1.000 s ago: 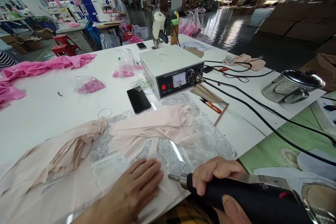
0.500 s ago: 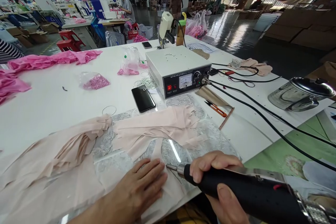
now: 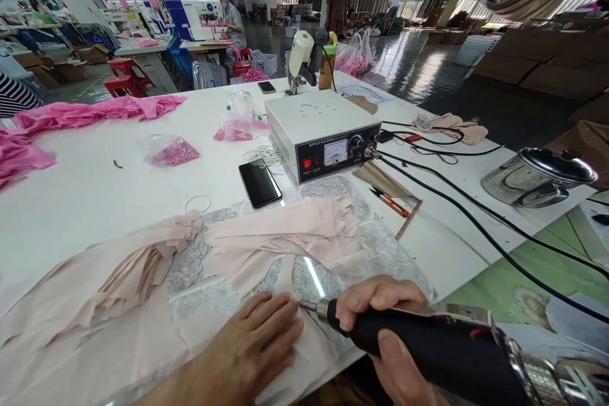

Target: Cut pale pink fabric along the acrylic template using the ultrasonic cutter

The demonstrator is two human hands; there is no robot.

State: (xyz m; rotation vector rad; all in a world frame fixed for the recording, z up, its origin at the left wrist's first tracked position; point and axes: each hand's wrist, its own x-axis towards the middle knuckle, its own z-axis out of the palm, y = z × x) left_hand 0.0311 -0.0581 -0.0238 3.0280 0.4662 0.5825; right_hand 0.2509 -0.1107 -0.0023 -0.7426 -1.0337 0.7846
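Note:
My left hand [image 3: 254,342] lies flat, fingers stretched out, pressing a pale pink fabric piece [image 3: 311,346] onto the clear plastic sheet. Wrapped around a black handheld ultrasonic tool [image 3: 423,336] is my right hand [image 3: 385,323]. The tool's thin metal tip touches or hovers just over the fabric beside my left fingertips; which of these I cannot tell. Beyond my hands a pile of cut pale pink pieces [image 3: 290,225] rests on the sheet. More layered pale pink fabric [image 3: 128,273] is spread at the left.
A white control box [image 3: 328,133] with a dial stands mid-table, black cables [image 3: 451,193] running right from it. Close by are a black phone [image 3: 259,183], orange thread snips [image 3: 392,203], a metal mug [image 3: 535,177] and a bag of pink bits [image 3: 171,150]. Two people are farther back.
The tool and my right hand have shifted slightly left, bringing the tip closer to my left fingertips. My left hand stays in place. A person standing in the background has moved right.

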